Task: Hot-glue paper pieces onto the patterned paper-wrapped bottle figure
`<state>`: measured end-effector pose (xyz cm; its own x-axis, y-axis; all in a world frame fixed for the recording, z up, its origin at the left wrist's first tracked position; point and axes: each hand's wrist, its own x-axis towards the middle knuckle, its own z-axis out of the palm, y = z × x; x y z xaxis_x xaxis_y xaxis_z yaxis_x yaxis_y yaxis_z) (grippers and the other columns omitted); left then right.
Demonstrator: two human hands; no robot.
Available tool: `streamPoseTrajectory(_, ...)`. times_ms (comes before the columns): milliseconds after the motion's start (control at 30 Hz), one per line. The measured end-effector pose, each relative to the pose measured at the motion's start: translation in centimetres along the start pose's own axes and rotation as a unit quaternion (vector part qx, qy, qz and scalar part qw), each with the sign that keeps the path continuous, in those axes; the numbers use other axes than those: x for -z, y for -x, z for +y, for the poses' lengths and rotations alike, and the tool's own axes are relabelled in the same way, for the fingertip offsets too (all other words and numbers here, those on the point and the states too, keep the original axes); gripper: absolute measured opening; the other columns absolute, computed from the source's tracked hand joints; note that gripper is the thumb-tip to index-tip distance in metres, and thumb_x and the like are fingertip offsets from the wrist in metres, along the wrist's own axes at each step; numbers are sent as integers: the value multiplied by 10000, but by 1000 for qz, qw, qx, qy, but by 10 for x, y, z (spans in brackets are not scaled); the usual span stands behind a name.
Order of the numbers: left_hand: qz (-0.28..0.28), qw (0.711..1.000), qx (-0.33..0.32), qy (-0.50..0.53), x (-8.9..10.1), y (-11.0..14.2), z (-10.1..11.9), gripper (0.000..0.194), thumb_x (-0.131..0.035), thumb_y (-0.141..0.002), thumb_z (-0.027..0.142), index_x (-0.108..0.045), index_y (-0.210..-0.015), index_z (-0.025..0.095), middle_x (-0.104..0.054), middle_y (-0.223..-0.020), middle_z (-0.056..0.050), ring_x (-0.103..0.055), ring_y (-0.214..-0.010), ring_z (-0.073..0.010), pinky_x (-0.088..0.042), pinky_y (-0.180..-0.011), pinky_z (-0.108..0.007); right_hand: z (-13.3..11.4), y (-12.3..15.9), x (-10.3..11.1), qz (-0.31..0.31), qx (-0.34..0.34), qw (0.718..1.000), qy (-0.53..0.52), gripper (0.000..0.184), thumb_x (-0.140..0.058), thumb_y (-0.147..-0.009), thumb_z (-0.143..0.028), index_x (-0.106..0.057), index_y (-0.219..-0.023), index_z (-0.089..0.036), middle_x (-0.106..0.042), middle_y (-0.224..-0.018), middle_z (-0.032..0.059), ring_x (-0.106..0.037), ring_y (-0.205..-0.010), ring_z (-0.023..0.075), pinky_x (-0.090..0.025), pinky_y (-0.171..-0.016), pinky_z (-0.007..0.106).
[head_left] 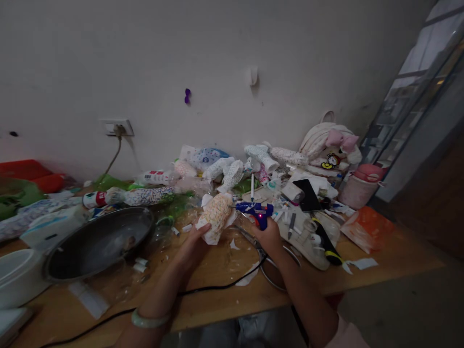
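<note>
My left hand (197,240) is closed on a paper-wrapped bundle (216,216) covered in small coloured speckles, with white paper edges sticking out. In my right hand (268,235) is a blue hot glue gun (254,209) with a lit red light, its nozzle pointing left at the bundle's right side. Whether the nozzle touches the paper I cannot tell. Large scissors (258,245) lie on the table under and beside my right wrist. A black cord (217,288) runs across the table below my hands.
A dark round pan (97,246) and a white tub (20,275) stand on the left. Several speckled paper pieces (232,174) are heaped by the wall. A phone (307,195), a pink bottle (360,186) and a white backpack (326,145) are on the right.
</note>
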<state>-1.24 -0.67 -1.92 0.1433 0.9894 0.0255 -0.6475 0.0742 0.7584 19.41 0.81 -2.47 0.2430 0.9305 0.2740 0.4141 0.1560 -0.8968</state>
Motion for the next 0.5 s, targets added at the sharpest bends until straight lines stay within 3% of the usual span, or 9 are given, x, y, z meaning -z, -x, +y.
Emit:
streamPoseTrajectory(233,-3,1000,7,-2,1,-1,0,679,-681,-745,214,-422,-1371,167,-644,-1227,-104,-614,-1090,-258,-490,-910,-315,-1,2,-1,2,6,999,33,199,-627,-608,-374,-579,-653,-186,-579,-563,7,-516,-547,159,-412,-539,262)
streamPoseTrajectory(500,-10,1000,1,4,3,-2,-1,643,-676,-754,224,-448,-1351,161,-643,-1228,-111,-599,-1115,-267,-495,-909,-329,2,3,-1,-25,57,995,73,179,-661,-602,-340,-574,-622,-185,-558,-535,-12,-483,-509,132,-386,-518,240)
